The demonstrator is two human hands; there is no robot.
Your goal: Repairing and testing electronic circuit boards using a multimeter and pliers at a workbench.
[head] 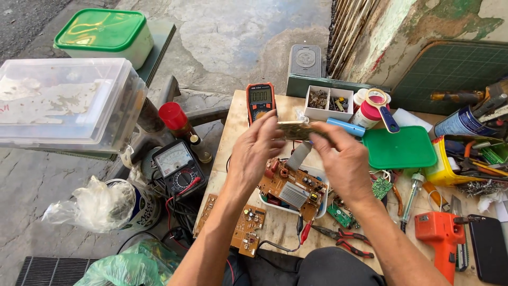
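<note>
On a scuffed plywood bench (pixel 275 225) beside a cracked concrete floor and a peeling wall, a person is lifting a small circuit board (pixel 294 130) above the clutter. Both the left hand (pixel 256 149) and the right hand (pixel 343 158) are pinching it by its ends, fingers closed on the edges. Thin, flat and pale tan, the board is lying nearly level, its long axis running left to right. Below, a brown circuit board with a ribbed metal heatsink (pixel 292 188) is resting in a white tray; an orange-edged digital multimeter (pixel 260 100) is lying just behind.
</note>
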